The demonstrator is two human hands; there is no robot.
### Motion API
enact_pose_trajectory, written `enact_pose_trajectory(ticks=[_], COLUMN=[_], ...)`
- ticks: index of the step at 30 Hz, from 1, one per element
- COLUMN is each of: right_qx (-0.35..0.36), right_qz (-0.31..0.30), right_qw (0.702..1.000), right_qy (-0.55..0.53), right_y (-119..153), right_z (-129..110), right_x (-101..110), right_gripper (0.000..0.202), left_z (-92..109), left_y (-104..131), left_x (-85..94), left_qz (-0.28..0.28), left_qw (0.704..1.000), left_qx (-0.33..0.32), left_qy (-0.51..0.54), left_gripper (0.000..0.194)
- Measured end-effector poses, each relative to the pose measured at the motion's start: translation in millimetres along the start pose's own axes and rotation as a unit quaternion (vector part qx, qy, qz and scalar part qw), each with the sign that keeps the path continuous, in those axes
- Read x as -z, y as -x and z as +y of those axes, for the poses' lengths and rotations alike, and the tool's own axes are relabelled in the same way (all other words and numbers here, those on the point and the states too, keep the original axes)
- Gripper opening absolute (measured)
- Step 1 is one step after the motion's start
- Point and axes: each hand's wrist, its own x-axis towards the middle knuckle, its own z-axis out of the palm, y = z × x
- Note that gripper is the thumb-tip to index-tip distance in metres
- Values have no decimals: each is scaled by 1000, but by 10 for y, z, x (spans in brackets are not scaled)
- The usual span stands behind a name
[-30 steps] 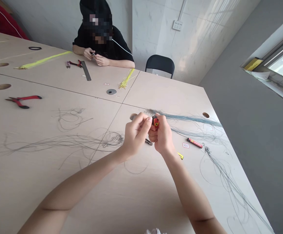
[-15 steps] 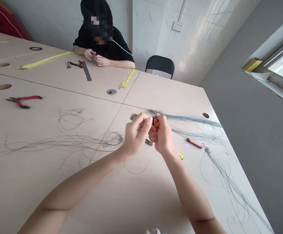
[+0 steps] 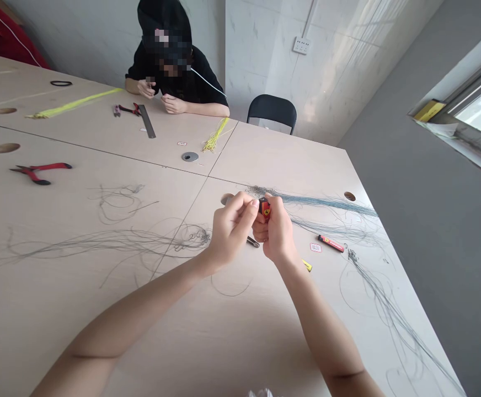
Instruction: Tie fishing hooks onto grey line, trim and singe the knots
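My right hand (image 3: 279, 229) is wrapped around a small red lighter (image 3: 265, 209) with a yellow badge, its dark top facing my left hand. My left hand (image 3: 232, 226) is closed in a pinch, thumb tip against the forefinger, right beside the lighter's top; what it pinches is too small to make out. Below and between the hands, part of a dark metal tool (image 3: 252, 241) shows on the table. A bundle of grey strands (image 3: 194, 237) with a tangled end lies left of my left hand. Bluish strands (image 3: 323, 201) stretch away behind my right hand.
Red-handled pliers (image 3: 42, 171) lie at left. A second red lighter (image 3: 330, 243), a yellow piece (image 3: 307, 265) and more grey strands (image 3: 389, 303) are at right. Across the table a person (image 3: 170, 60) sits near a ruler (image 3: 147, 121) and yellow strands (image 3: 215, 134).
My hands and the lighter have stayed almost still. Across the table, the other person's hands have come apart, one lifting toward the left.
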Motion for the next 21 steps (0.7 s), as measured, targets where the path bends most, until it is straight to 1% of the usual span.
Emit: enact_pose_trajectory(ticks=[7, 21], right_qx=[-2, -5], right_qz=[3, 2], right_qw=[1000, 1000], right_qy=[4, 3], right_y=[-4, -8], right_z=[0, -1], right_x=[0, 3], right_gripper=[47, 47], left_z=[1, 4], left_y=[-7, 0], left_x=[1, 1], left_qz=[3, 1], left_qw=[1000, 1000], left_qx=[4, 3], left_qy=[2, -2], left_gripper=[35, 33])
